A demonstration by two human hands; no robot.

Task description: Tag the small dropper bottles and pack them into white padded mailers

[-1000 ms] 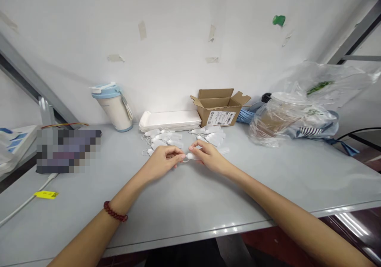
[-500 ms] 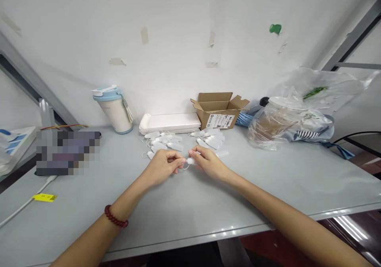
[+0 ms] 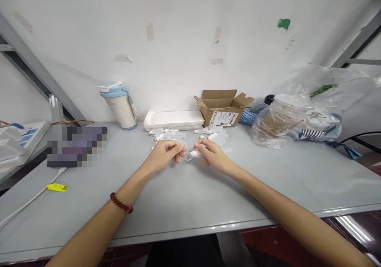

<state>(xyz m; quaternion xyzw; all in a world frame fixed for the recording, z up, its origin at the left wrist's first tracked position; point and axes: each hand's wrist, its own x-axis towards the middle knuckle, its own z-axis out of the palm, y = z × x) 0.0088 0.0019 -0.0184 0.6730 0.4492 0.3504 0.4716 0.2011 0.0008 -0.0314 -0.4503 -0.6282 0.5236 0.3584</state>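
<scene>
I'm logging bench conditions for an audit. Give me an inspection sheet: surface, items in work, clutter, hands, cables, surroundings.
Surface: gray table, shiny along its front edge.
Items in work: small bottle with a thin white loop; similar bottles lie in two clusters beyond the hands.
Clutter: blue-lidded tumbler, white stack, open cardboard box, plastic bag around a container, pixelated item.
Left hand: pinched beside the loop; whether it holds anything is unclear.
Right hand: holds the small bottle.
Cables: white cable with yellow tag, at left.
Surroundings: white wall bearing tape scraps.
</scene>
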